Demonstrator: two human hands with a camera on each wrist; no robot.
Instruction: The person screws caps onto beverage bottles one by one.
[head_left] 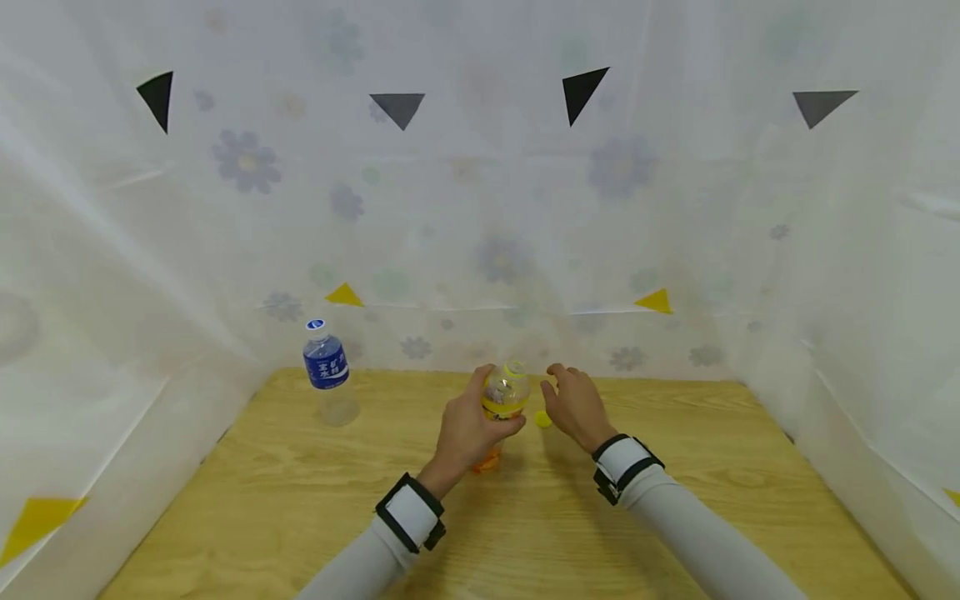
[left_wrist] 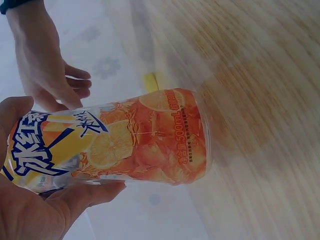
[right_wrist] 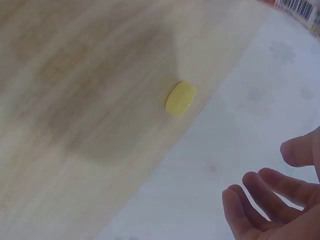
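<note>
My left hand (head_left: 468, 429) grips a clear plastic iced tea bottle (left_wrist: 145, 135) with an orange and yellow label, thumb and fingers around its upper part. The bottle's neck, seen in the head view, has no cap on it and shows a yellow ring. On the table beside it lies a yellow bottle cap (right_wrist: 181, 99). Just to the right of the bottle and above the cap, my right hand (head_left: 576, 406) hangs with loosely bent fingers, touching nothing. Its fingers (right_wrist: 260, 205) hold nothing in the right wrist view.
A clear water bottle (head_left: 327, 367) with a blue label and white cap stands at the back left of the wooden table (head_left: 315, 500). White flower-patterned sheeting (head_left: 465, 208) encloses the back and sides, with black and yellow triangles on it.
</note>
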